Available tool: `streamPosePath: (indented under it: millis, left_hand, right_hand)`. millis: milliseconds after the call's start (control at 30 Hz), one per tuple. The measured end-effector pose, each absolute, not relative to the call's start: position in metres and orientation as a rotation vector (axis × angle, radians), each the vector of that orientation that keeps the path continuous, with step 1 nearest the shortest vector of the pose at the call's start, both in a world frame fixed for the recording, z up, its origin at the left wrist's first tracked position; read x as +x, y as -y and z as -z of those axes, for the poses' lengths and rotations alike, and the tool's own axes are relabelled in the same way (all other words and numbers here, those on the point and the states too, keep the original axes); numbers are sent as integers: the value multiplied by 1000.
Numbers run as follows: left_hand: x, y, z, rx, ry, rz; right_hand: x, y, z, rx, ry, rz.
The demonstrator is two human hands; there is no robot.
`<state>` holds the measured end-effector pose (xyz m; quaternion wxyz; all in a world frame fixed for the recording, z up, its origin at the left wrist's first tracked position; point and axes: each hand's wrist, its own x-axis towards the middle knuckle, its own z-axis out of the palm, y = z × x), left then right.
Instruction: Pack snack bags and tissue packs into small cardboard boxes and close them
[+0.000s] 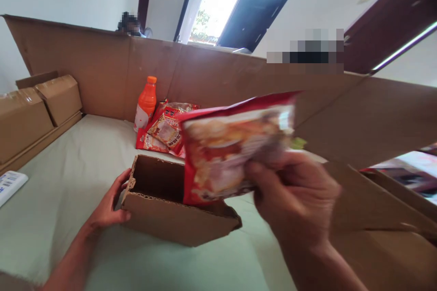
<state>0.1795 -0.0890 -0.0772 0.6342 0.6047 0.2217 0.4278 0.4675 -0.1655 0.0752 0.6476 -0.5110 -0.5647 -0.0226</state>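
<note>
My right hand [297, 195] pinches a red and white snack packet [221, 154] by its right side. The packet is slightly blurred and hangs above the right part of an open cardboard box [170, 220]. My left hand [111, 204] grips the left end of that box, thumb on the near side and fingers behind the corner. The box stands on a pale green cloth, its top open and its edges rough. Only the dark left part of its inside shows; the packet hides the rest.
Behind the box lie several red snack packets [164, 134] beside an orange-capped bottle [146, 104]. Closed cardboard boxes [23, 116] stand at the left, near a white device [12, 186]. A tall cardboard wall [218, 70] runs along the back. More cardboard [378, 209] is at the right.
</note>
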Motion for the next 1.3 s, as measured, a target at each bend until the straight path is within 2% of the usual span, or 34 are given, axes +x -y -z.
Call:
streamPosePath:
  millis: [300, 667, 1000, 1300]
  left_hand:
    - [181, 87, 84, 1407, -481, -973]
    - [179, 90, 78, 1428, -470, -939]
    - [183, 95, 75, 1473, -486, -987]
    - [184, 112, 66, 1741, -615, -1293]
  right_hand:
    - [473, 152, -67, -1407, 2388, -400]
    - [429, 123, -61, -1337, 2656, -714]
    - [495, 182, -57, -1505, 1841, -202]
    - [492, 237, -24, -1541, 1659, 149]
